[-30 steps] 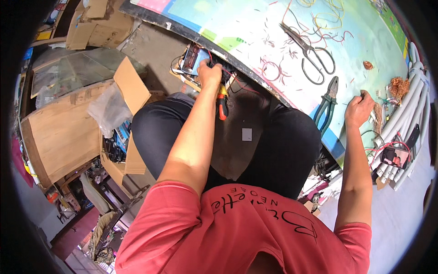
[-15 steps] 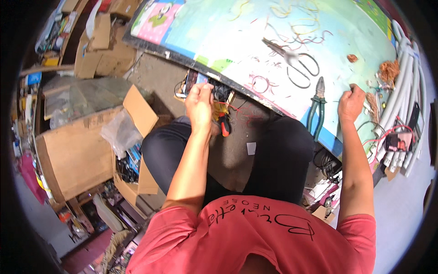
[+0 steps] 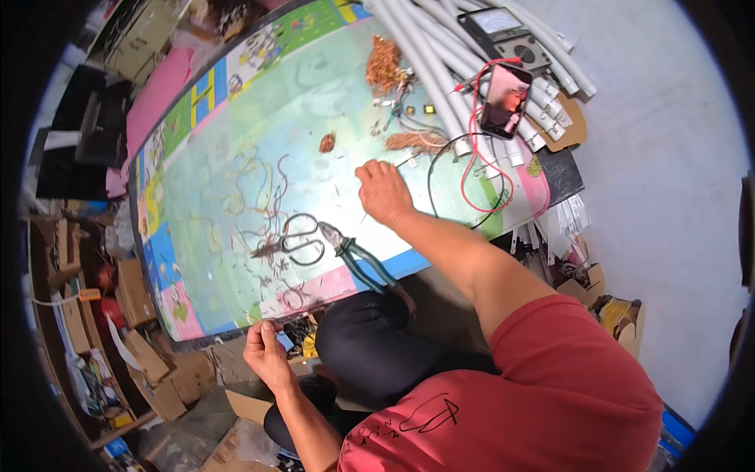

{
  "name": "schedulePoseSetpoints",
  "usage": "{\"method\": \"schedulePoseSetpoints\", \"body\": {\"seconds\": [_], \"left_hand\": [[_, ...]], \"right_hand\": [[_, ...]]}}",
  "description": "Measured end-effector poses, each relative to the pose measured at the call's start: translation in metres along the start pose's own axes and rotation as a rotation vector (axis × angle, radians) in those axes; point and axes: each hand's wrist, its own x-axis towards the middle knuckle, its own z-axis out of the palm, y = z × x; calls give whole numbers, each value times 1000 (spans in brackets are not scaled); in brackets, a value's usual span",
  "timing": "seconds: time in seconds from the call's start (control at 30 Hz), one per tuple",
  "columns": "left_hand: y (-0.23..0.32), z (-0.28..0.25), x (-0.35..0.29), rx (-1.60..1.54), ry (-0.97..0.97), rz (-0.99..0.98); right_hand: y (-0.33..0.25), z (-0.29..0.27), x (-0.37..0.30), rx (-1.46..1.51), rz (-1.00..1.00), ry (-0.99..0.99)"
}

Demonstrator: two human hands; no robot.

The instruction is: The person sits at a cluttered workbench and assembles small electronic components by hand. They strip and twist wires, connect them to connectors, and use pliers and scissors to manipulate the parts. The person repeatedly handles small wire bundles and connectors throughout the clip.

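Note:
My left hand [image 3: 267, 352] is beside the table's front edge, thumb and fingertips pinched together. Whatever it grips, if anything, is too small to make out. My right hand [image 3: 385, 191] rests on the tabletop with its fingers curled under. A thin dark line shows on either side of it, but I cannot tell whether the hand holds this. Nearest to it lie pliers [image 3: 355, 256] with dark green handles, and scissors [image 3: 303, 244] with black looped handles to their left. Thin coloured wires [image 3: 255, 197] and dark scraps [image 3: 271, 275] lie around the scissor blades.
Bundles of bare copper wire [image 3: 384, 63] lie at the far side, with a small copper coil [image 3: 327, 142] nearer. Grey-white pipes [image 3: 440, 75] carry a phone [image 3: 506, 101] and a multimeter [image 3: 506, 38] with red and black leads. Cardboard boxes [image 3: 189, 376] stand at lower left.
The view has swung right, bringing the pipes, phone and multimeter further in. My right hand has shifted inward over the tabletop toward the copper; my left stays pinched by the front edge.

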Motion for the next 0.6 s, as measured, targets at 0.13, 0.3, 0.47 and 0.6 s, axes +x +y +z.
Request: {"method": "schedulePoseSetpoints", "body": {"seconds": [0.13, 0.3, 0.47, 0.6], "left_hand": [[31, 35, 6, -4, -93, -26], [52, 87, 14, -42, -227, -109], [56, 113, 8, -51, -371, -86], [59, 106, 13, -60, -417, -94]], "right_hand": [[2, -8, -2, -5, 13, -34], [0, -2, -5, 27, 15, -18], [-1, -6, -3, 3, 20, -67], [-2, -7, -1, -35, 11, -45]]}}
